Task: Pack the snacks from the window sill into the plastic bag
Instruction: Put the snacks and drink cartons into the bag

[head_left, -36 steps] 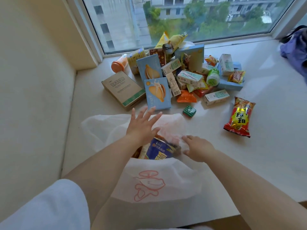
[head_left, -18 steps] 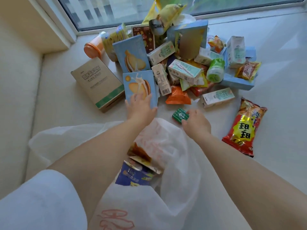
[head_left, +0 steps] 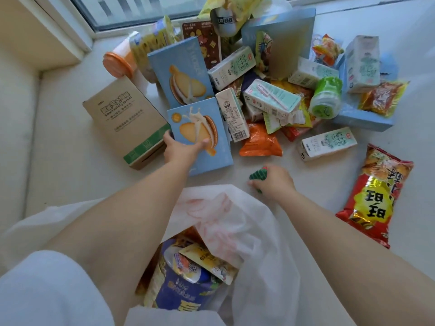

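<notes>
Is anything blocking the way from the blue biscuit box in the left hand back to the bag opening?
Nothing visible: bare sill lies between the biscuit box in the left hand and the open bag.

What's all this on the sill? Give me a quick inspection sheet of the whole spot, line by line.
Surface: pale window sill, snacks heaped toward the glass.
Job's things: white plastic bag open near the person, a blue tub and packets already inside; blue biscuit box; small green packet; red snack bag lying apart on the right.
Clutter: brown carton, milk cartons, orange cup, green bottle.
Hands: left hand grips the biscuit box's lower edge; right hand holds the green packet in curled fingers.
Cables: nothing seen.
Surroundings: window behind the heap, cream wall at left.
</notes>
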`<state>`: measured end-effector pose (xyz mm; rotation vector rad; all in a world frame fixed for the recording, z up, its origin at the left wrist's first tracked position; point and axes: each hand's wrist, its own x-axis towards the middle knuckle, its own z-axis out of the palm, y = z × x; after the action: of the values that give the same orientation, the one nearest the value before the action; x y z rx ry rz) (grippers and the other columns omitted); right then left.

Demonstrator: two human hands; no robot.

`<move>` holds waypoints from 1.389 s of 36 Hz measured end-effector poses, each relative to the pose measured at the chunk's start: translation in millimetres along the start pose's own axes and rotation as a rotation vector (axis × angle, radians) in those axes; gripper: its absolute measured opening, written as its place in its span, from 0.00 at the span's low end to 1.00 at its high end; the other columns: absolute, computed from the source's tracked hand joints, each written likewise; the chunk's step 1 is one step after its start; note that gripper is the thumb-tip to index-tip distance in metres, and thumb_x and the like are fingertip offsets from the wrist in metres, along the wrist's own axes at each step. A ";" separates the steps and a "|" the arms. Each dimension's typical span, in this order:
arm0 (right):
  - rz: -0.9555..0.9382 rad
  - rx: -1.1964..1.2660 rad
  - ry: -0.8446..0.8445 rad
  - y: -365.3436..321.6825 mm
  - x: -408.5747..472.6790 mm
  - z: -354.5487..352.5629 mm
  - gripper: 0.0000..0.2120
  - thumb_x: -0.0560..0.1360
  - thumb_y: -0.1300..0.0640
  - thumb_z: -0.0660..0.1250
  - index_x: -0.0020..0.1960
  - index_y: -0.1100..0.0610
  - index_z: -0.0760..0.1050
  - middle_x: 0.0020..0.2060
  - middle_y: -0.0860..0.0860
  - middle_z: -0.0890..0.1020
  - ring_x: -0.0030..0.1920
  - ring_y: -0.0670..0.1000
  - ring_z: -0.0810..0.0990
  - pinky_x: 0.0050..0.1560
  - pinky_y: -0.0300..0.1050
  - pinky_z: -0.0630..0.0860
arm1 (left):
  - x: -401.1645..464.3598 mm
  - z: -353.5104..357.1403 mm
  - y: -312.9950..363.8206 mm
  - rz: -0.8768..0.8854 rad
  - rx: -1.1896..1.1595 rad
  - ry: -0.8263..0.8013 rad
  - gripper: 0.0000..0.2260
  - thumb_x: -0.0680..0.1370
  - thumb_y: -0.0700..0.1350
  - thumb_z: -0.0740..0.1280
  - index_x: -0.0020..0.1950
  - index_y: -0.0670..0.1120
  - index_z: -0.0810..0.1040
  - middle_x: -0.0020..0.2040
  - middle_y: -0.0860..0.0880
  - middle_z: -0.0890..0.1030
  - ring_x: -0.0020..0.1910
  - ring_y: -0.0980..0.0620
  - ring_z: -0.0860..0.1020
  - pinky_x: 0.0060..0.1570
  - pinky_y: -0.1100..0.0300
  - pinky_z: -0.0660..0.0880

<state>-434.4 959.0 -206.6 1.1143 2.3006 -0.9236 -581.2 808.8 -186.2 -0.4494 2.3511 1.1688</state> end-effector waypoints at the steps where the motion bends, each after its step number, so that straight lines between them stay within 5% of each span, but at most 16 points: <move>1: -0.063 0.055 0.061 -1.4 -1.6 -2.3 0.19 0.71 0.47 0.71 0.54 0.58 0.72 0.53 0.55 0.76 0.48 0.55 0.74 0.44 0.44 0.67 | 1.5 -2.0 0.6 -0.008 -0.024 0.000 0.42 0.65 0.54 0.78 0.73 0.48 0.59 0.67 0.47 0.72 0.65 0.45 0.72 0.62 0.52 0.70; 5: -0.172 0.237 0.321 -13.2 1.3 -19.5 0.19 0.72 0.46 0.70 0.51 0.62 0.74 0.58 0.56 0.69 0.59 0.54 0.68 0.56 0.40 0.62 | 3.3 -0.5 1.9 -0.040 -0.074 0.001 0.36 0.62 0.56 0.80 0.64 0.45 0.69 0.60 0.47 0.78 0.58 0.47 0.77 0.60 0.50 0.74; 10: 0.006 0.472 0.277 -26.4 23.8 -31.6 0.24 0.71 0.40 0.68 0.59 0.57 0.75 0.66 0.52 0.64 0.66 0.52 0.65 0.69 0.46 0.62 | 0.5 7.5 3.4 0.000 -0.093 0.040 0.34 0.66 0.54 0.78 0.65 0.44 0.67 0.59 0.48 0.77 0.56 0.47 0.77 0.58 0.51 0.75; 16: 0.112 0.787 0.067 -31.5 34.2 -22.5 0.17 0.68 0.46 0.74 0.51 0.54 0.76 0.51 0.52 0.81 0.52 0.52 0.80 0.58 0.47 0.76 | -3.1 7.5 0.8 0.000 -0.156 0.002 0.26 0.70 0.50 0.75 0.60 0.45 0.66 0.56 0.48 0.76 0.54 0.47 0.77 0.54 0.53 0.76; 22: 0.123 0.867 0.118 -23.2 14.7 -25.5 0.12 0.67 0.46 0.76 0.40 0.52 0.77 0.38 0.48 0.80 0.42 0.49 0.79 0.48 0.44 0.76 | -21.1 -1.7 -3.1 0.089 -0.190 -0.034 0.20 0.73 0.52 0.72 0.57 0.48 0.66 0.50 0.52 0.76 0.49 0.50 0.78 0.50 0.55 0.76; 29: 0.052 0.957 0.231 -26.9 -44.0 -34.5 0.12 0.67 0.48 0.76 0.35 0.53 0.76 0.35 0.49 0.80 0.41 0.50 0.80 0.45 0.45 0.77 | -60.3 -33.9 -0.1 0.103 -0.360 -0.009 0.19 0.73 0.51 0.72 0.56 0.48 0.67 0.49 0.53 0.76 0.46 0.52 0.78 0.45 0.58 0.76; 33: -0.049 1.096 0.243 -32.8 -94.8 -43.7 0.09 0.70 0.52 0.74 0.37 0.54 0.75 0.34 0.48 0.79 0.34 0.44 0.78 0.32 0.32 0.74 | -91.3 -72.5 -5.1 0.235 -0.416 0.054 0.18 0.73 0.49 0.72 0.57 0.47 0.69 0.46 0.55 0.77 0.44 0.57 0.77 0.38 0.65 0.73; 38: -0.149 1.303 0.107 -38.5 -156.5 -37.5 0.04 0.73 0.59 0.70 0.42 0.58 0.76 0.38 0.51 0.79 0.38 0.47 0.79 0.39 0.37 0.76 | -141.7 -125.6 -54.5 0.457 -0.236 0.186 0.22 0.72 0.47 0.73 0.61 0.46 0.67 0.47 0.57 0.77 0.41 0.63 0.76 0.33 0.77 0.71; 43: -0.262 0.955 0.022 -40.0 -200.8 -6.8 0.06 0.71 0.61 0.72 0.47 0.58 0.76 0.37 0.52 0.80 0.37 0.47 0.79 0.32 0.29 0.76 | -169.3 -154.5 -113.9 0.421 -0.133 0.182 0.26 0.72 0.46 0.73 0.66 0.44 0.66 0.51 0.51 0.76 0.48 0.52 0.76 0.44 0.61 0.72; 50: -0.307 0.613 -0.070 -31.1 -231.0 15.4 0.12 0.69 0.61 0.75 0.50 0.56 0.77 0.38 0.49 0.79 0.38 0.46 0.79 0.36 0.34 0.73 | -181.1 -188.5 -149.5 0.419 -0.134 0.149 0.30 0.69 0.50 0.76 0.65 0.46 0.68 0.47 0.53 0.77 0.46 0.52 0.77 0.42 0.62 0.71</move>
<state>-321.7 812.7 -63.6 0.9239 2.2215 -1.8416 -408.1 583.6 -86.2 -0.0859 2.5840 1.5338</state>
